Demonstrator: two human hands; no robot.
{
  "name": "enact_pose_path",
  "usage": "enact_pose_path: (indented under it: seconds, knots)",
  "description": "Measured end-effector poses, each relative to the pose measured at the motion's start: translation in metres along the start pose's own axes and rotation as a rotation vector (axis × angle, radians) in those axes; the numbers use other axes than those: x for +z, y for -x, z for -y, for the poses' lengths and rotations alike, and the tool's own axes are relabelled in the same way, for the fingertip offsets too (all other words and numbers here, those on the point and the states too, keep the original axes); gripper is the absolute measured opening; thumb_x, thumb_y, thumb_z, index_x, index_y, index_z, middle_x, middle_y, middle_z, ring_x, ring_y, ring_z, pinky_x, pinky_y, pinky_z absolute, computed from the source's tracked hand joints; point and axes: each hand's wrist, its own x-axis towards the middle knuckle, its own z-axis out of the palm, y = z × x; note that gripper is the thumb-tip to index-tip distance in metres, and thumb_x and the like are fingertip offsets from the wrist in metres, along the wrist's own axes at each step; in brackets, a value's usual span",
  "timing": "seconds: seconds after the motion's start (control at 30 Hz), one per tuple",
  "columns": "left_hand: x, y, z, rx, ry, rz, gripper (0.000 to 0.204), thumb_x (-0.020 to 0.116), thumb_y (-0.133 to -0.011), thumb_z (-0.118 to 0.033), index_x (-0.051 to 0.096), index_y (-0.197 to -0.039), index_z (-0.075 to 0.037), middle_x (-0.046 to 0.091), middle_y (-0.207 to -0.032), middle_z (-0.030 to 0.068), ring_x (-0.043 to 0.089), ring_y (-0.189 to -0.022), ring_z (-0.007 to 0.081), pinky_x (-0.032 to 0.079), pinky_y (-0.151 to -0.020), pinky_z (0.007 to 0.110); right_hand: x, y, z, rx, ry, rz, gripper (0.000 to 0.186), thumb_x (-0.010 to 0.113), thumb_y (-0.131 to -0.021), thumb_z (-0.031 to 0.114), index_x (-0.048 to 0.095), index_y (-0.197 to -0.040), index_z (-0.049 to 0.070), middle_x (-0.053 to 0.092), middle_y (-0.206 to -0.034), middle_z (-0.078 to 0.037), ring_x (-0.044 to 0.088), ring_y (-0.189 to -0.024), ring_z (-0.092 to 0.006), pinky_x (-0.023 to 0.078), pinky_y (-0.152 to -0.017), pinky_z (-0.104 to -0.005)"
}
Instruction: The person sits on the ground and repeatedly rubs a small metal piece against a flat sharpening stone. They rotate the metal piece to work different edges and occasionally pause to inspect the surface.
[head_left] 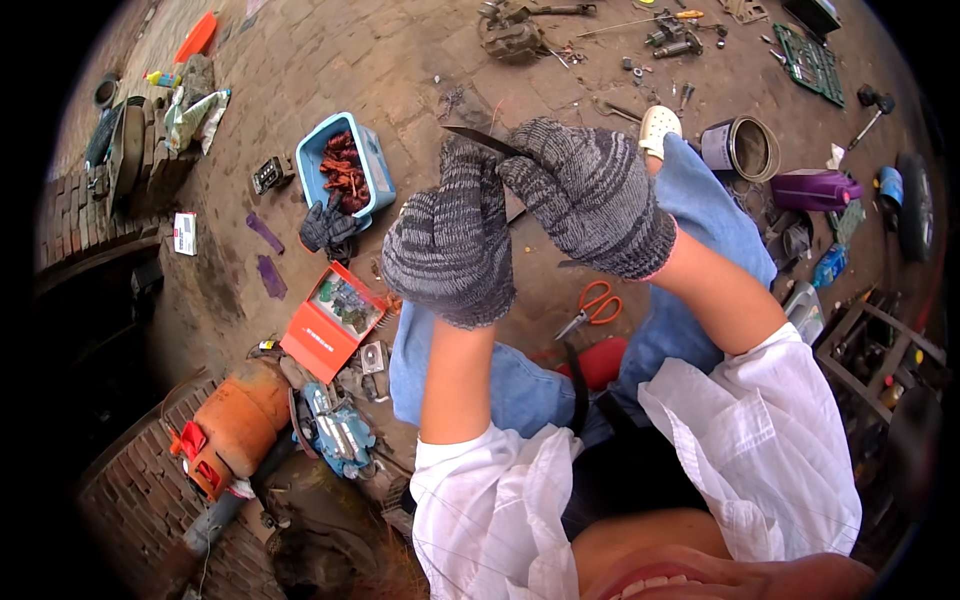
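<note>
Both my hands wear grey-and-black knitted gloves and are raised close together over the floor. My right hand (598,200) is closed, with a dark, thin, pointed strip (480,137) like a knife blade sticking out to the left from its fingers. Just left of it, my left hand (450,245) is curled closed below the strip; what its fingers hold is hidden. A small dark flat edge (515,207) shows in the gap between the hands. Below them, scissors (598,304) with orange handles lie on the ground between my legs.
On the left are a blue basin (378,172) of reddish copper-coloured coils, a red box (318,342) of small parts and an orange gas cylinder (245,408). A metal can (716,148), a purple jug (812,190) and a green tool case (808,66) stand right.
</note>
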Motion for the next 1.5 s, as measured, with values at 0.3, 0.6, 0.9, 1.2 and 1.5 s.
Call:
enact_pose_path:
  seconds: [0.3, 0.6, 0.9, 1.2, 1.5]
  knots:
    - [0.004, -0.001, 0.000, 0.062, -0.028, -0.022, 0.023, 0.065, -0.066, -0.010, 0.062, -0.088, -0.006, 0.057, -0.069, 0.0074, 0.053, -0.059, 0.0220, 0.041, -0.055, 0.031, 0.001, 0.003, 0.000, 0.105, 0.023, 0.031, 0.018, 0.052, -0.075, 0.017, 0.055, -0.087, 0.004, 0.057, -0.073, -0.012, 0.055, -0.061, -0.0274, 0.042, -0.053, -0.0361]
    - [0.006, 0.001, 0.004, 0.122, -0.049, -0.067, 0.025, 0.064, -0.067, -0.015, 0.061, -0.090, -0.008, 0.055, -0.066, 0.0071, 0.051, -0.056, 0.0226, 0.039, -0.051, 0.032, -0.010, -0.009, -0.007, 0.509, -0.536, -0.101, 0.018, 0.054, -0.078, 0.017, 0.058, -0.090, 0.004, 0.055, -0.077, -0.008, 0.053, -0.065, -0.0160, 0.042, -0.055, -0.0257]
    - [0.021, -0.008, 0.003, 0.061, 0.391, -0.065, 0.028, 0.064, -0.067, -0.017, 0.060, -0.093, -0.008, 0.056, -0.070, 0.0090, 0.053, -0.061, 0.0239, 0.041, -0.058, 0.032, -0.016, -0.018, -0.019, 0.581, -0.683, -0.114, 0.025, 0.058, -0.076, 0.019, 0.059, -0.099, 0.010, 0.060, -0.076, -0.010, 0.055, -0.064, -0.0149, 0.043, -0.056, -0.0252]
    - [0.013, -0.009, -0.001, -0.688, 1.236, 0.358, 0.019, 0.056, -0.077, -0.005, 0.057, -0.094, 0.003, 0.060, -0.087, 0.0075, 0.055, -0.080, 0.0120, 0.044, -0.073, 0.023, -0.014, -0.018, -0.035, 0.327, -0.483, -0.083, 0.022, 0.061, -0.073, 0.024, 0.062, -0.086, 0.006, 0.059, -0.066, -0.009, 0.056, -0.058, -0.0177, 0.042, -0.053, -0.0283]
    - [0.009, -0.013, 0.000, -0.996, 1.491, 0.500, 0.020, 0.060, -0.072, -0.008, 0.057, -0.090, 0.000, 0.056, -0.072, 0.0039, 0.049, -0.057, 0.0098, 0.037, -0.049, 0.019, -0.006, -0.018, -0.036, 0.372, -0.682, -0.052, 0.025, 0.060, -0.073, 0.021, 0.060, -0.089, 0.002, 0.062, -0.075, -0.008, 0.058, -0.068, -0.0154, 0.044, -0.062, -0.0260]
